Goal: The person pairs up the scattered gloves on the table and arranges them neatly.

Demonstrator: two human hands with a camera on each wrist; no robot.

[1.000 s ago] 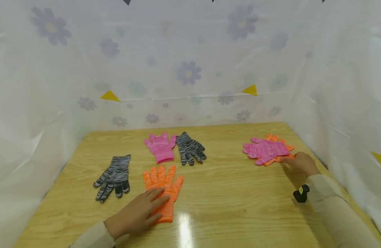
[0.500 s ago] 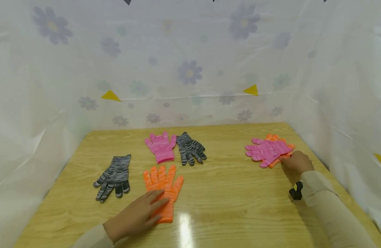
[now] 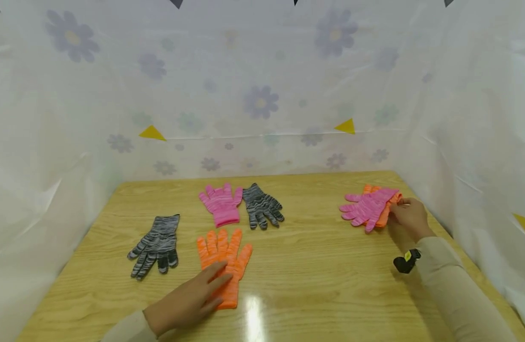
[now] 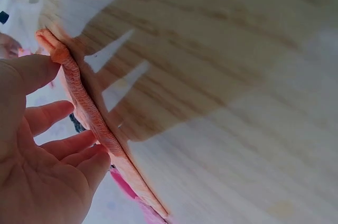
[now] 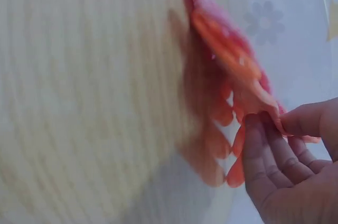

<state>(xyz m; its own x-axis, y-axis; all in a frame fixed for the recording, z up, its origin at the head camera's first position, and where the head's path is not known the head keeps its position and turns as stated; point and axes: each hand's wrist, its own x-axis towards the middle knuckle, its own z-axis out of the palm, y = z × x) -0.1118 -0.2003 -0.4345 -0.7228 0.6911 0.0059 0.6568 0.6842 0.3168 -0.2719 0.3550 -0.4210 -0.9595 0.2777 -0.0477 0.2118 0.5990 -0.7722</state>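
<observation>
My left hand (image 3: pixel 192 298) rests with extended fingers on an orange knit glove (image 3: pixel 228 266) lying flat, fingers pointing away. In the left wrist view, my thumb and fingertips touch that glove's edge (image 4: pixel 87 102). At the far right, my right hand (image 3: pixel 411 219) pinches the edge of a second orange glove (image 3: pixel 384 216). The right wrist view shows this orange glove (image 5: pixel 248 89) between thumb and fingers, lifted off the table at that edge. A pink glove (image 3: pixel 367 206) lies across its top, tilted with it, hiding much of the orange one.
Another pink glove (image 3: pixel 221 204) lies at the back middle, touching a grey-black striped glove (image 3: pixel 262 206). A second striped glove (image 3: pixel 157 244) lies to the left. White flowered sheeting (image 3: pixel 262 156) walls the back and sides of the wooden table (image 3: pixel 314 275).
My right hand has taken hold of the orange glove's edge and raised it, moving slightly up and back. The pink glove on top has turned and tilted. The left hand stays put.
</observation>
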